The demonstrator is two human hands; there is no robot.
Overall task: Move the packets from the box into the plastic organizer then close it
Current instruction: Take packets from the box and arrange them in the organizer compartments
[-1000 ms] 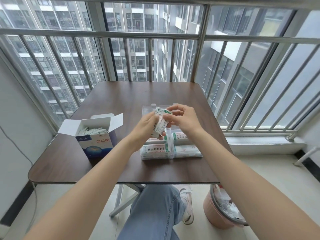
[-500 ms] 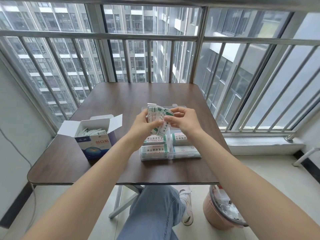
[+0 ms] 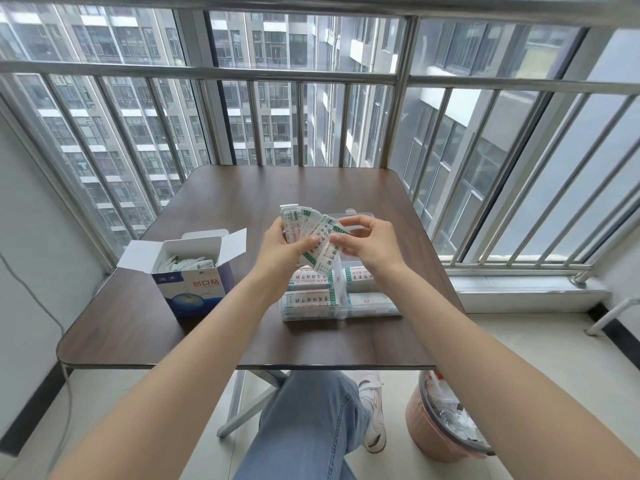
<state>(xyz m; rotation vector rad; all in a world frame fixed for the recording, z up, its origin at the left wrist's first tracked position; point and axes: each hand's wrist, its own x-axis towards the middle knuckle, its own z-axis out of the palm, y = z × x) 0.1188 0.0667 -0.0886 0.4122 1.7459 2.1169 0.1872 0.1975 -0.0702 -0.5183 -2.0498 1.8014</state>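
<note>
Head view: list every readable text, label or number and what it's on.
"创口贴": red print on the front of the blue and white box.
Small mark at that front's upper left: too blurred to read.
Packets in the hands: green and black print, too small to read.
Packets in the plastic organizer: Chinese print, not legible.

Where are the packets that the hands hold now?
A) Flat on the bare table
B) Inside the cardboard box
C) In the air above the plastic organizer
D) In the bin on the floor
C: both hands hold the fanned packets above the open plastic organizer.
</note>
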